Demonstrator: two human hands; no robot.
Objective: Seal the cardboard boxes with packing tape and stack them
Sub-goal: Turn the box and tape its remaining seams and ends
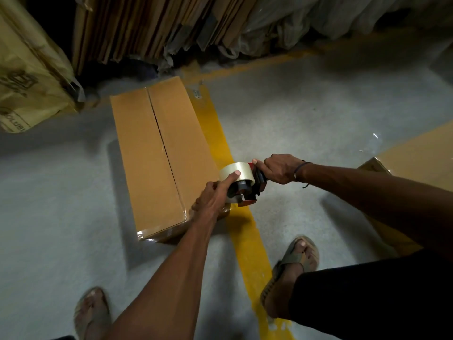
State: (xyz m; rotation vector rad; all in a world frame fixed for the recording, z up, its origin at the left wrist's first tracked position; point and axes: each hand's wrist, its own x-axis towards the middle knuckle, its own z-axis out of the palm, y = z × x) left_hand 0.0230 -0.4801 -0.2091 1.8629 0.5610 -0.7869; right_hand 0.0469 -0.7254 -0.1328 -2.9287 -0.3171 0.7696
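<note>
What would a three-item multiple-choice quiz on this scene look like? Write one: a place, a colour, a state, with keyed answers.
1. Where does the long brown cardboard box lie?
A. on a shelf
B. on the grey floor beside the yellow floor stripe
C. on a table

2. What colour is the tape dispenser's frame?
A. red
B. blue
C. green

3. What is the right hand doing?
A. hanging free
B. pressing the box top
C. gripping the dispenser handle

Answers: 1 B, the box rests on the grey floor along the yellow floor stripe. 2 A, red frame shows on the tape dispenser. 3 C, the right hand curls around the handle while the left hand holds the clear tape roll.
</note>
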